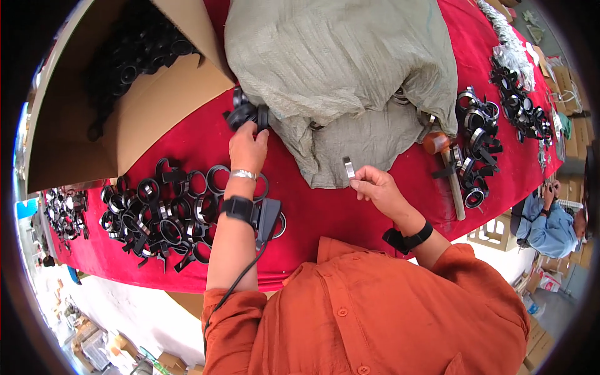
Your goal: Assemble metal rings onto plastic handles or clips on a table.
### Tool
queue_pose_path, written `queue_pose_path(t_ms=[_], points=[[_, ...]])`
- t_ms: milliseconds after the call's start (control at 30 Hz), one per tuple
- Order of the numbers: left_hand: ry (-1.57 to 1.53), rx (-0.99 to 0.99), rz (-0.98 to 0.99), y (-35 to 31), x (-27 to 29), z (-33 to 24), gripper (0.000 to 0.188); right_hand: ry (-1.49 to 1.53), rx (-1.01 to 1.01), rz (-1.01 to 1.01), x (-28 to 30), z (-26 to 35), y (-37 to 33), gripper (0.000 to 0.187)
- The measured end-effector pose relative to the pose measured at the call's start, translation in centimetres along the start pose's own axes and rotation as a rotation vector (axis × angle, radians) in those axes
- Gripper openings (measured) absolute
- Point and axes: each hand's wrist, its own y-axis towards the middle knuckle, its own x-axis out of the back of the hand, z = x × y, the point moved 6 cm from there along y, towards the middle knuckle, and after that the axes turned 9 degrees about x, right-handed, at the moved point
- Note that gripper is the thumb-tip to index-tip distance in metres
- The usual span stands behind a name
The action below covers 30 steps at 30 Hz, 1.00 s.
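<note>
My right hand [378, 189] pinches a small silver-and-black band [349, 167], seen nearly edge-on, in front of the sack's mouth. At the far left of the sack, my left hand [248, 149] has its fingers closed on a black plastic ring [262, 117]; its fingertips are partly hidden. More black round parts [240, 115] lie right beside those fingers. The grey-green woven sack [337, 56] lies across the table, with a few metal rings [400, 95] showing at its folds. To the left of my left forearm spreads a pile of black and silver rings [169, 215].
An open cardboard box [147, 119] with black rings [134, 59] stands at the left. A mallet [447, 156] lies on the red tablecloth [312, 219], beside another pile of rings [478, 137]. A cable runs along my left forearm. Another person [547, 219] is at far right.
</note>
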Motion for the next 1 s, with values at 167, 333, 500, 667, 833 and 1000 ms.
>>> queue_pose_path(t_ms=[167,333,500,667,833,1000], points=[[-0.261,-0.036,0.288,-6.6,-1.8,-3.2,0.022,0.453,-0.146,-0.034,1.4,0.5,0.2,0.009],[-1.269,0.655,0.846,-12.6,-4.0,-1.8,0.016,1.058,-0.165,-0.003,0.6,0.6,0.5,0.011],[-0.958,0.780,0.682,-13.4,-6.2,3.8,0.017,1.276,-0.223,0.138,-1.9,2.5,-0.3,0.012],[-0.727,0.540,0.435,-13.1,-3.5,2.7,0.021,1.169,-0.202,0.182,-2.9,3.7,-1.2,0.013],[-1.042,0.257,0.604,-15.3,0.4,-3.2,0.030,0.914,-0.057,0.317,-3.6,5.4,-1.6,0.013],[-0.890,-0.055,0.462,-16.4,2.8,-5.0,0.030,0.781,0.028,0.388,-4.2,6.0,-1.9,0.014]])
